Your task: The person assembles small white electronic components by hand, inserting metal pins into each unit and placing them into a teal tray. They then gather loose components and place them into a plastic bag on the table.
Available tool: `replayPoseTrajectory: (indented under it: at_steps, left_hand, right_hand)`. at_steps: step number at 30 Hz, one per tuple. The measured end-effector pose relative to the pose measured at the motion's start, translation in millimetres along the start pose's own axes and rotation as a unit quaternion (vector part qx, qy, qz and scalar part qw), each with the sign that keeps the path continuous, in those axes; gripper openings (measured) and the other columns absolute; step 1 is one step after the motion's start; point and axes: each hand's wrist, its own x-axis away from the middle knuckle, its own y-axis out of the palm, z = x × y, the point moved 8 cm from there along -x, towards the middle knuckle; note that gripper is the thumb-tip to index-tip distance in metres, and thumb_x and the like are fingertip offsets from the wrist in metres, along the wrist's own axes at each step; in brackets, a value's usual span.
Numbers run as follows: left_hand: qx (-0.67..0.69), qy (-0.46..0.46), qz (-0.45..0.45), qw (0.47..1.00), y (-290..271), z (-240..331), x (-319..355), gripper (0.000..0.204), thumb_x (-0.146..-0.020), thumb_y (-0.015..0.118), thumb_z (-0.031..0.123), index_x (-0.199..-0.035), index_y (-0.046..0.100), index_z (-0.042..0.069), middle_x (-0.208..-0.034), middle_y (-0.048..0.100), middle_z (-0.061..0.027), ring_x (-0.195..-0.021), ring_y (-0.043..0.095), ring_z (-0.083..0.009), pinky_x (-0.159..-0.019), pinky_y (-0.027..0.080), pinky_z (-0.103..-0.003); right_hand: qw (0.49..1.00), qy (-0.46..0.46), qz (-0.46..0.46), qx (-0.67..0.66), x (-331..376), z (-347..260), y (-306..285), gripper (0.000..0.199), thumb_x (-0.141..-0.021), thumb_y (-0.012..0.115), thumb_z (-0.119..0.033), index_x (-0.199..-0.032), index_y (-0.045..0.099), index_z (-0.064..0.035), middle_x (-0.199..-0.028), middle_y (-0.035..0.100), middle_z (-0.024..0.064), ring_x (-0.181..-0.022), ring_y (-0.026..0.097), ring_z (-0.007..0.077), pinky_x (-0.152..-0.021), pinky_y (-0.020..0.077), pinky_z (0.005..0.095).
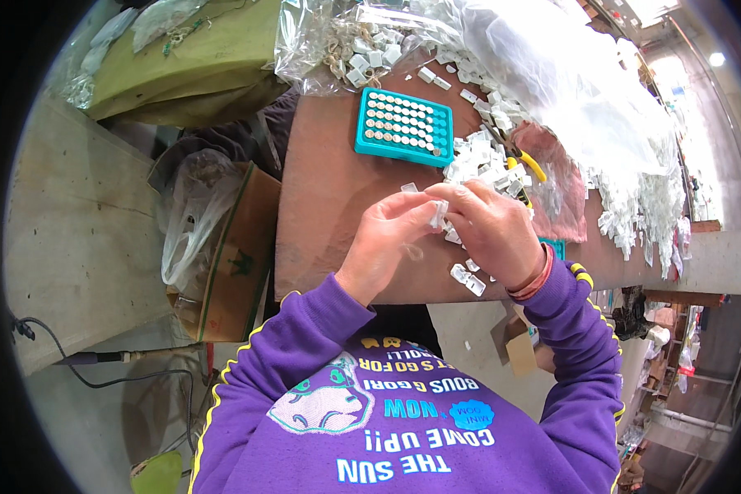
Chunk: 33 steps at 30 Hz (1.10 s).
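Note:
My left hand (387, 245) and my right hand (496, 232) meet over the brown tabletop, fingers closed. Between their fingertips is a small translucent white plastic piece (439, 216), gripped from both sides. Part of it is hidden by the fingers. Just beyond them stands a teal tray (397, 154) with rows of small round silvery discs, like button cells. A heap of small white plastic cases (479, 158) lies beside the tray, close to my right hand. Below that hand, a hinged white case (468, 279) rests unfolded near the table's front edge.
Pliers with yellow handles (534, 166) lie by the heap, next to a pink cloth-like bag (552, 193). Clear plastic sheeting (543, 58) and more white pieces cover the right side. At left, a cardboard box (227, 263) holds a plastic bag (191, 214).

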Motion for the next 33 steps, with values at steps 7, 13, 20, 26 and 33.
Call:
replayPoseTrajectory:
  at_steps: [7, 13, 20, 26, 33]
  left_hand:
    - [-0.013, 0.025, 0.009, 1.000, 1, 0, -3, 0.024, -0.093, 0.066, 0.015, -0.113, 0.064, 0.000, -0.100, 0.068, -0.0032, -0.089, 0.063, -0.0102, -0.081, 0.051, -0.025]
    - [0.043, 0.013, 0.010, 0.999, 2, 4, 0, 0.026, -0.096, 0.063, 0.019, -0.113, 0.063, 0.000, -0.106, 0.067, -0.0052, -0.090, 0.063, -0.0113, -0.084, 0.053, -0.027]
    - [0.069, 0.020, 0.012, 0.997, 1, 2, -2, 0.028, -0.097, 0.063, 0.021, -0.115, 0.062, 0.000, -0.107, 0.066, -0.0066, -0.091, 0.064, -0.0132, -0.083, 0.054, -0.028]
    - [0.057, 0.011, -0.018, 0.998, -1, -1, -2, 0.025, -0.097, 0.061, 0.020, -0.114, 0.063, 0.002, -0.111, 0.067, -0.0069, -0.099, 0.064, -0.0143, -0.090, 0.053, -0.033]
    - [0.046, 0.019, -0.024, 0.998, -3, -3, -3, 0.025, -0.098, 0.060, 0.020, -0.114, 0.063, 0.002, -0.112, 0.067, -0.0075, -0.102, 0.064, -0.0153, -0.093, 0.052, -0.035]
  right_hand:
    - [0.999, -0.008, -0.014, 0.030, 0, -3, 9, 0.041, -0.077, 0.069, -0.003, -0.116, 0.059, -0.0113, -0.086, 0.062, 0.0098, -0.075, 0.066, 0.0286, -0.061, 0.0537, 0.0357]
    - [0.986, 0.066, 0.102, -0.116, 8, 19, 0, 0.022, -0.080, 0.068, 0.000, -0.101, 0.065, -0.0060, -0.084, 0.065, 0.0098, -0.072, 0.067, 0.0256, -0.062, 0.0542, 0.0324]
    - [0.991, 0.045, 0.106, -0.062, 12, 11, 4, 0.010, -0.084, 0.065, 0.001, -0.092, 0.060, -0.0025, -0.083, 0.060, 0.0126, -0.070, 0.063, 0.0299, -0.060, 0.0506, 0.0345]
    - [0.996, 0.047, 0.076, -0.028, 10, 6, 9, 0.009, -0.086, 0.061, 0.003, -0.093, 0.058, -0.0021, -0.082, 0.057, 0.0140, -0.070, 0.062, 0.0325, -0.060, 0.0488, 0.0363]
    - [0.996, 0.024, 0.082, -0.025, 13, 4, 15, 0.014, -0.084, 0.061, 0.004, -0.096, 0.059, -0.0035, -0.085, 0.060, 0.0124, -0.071, 0.065, 0.0315, -0.059, 0.0511, 0.0357]
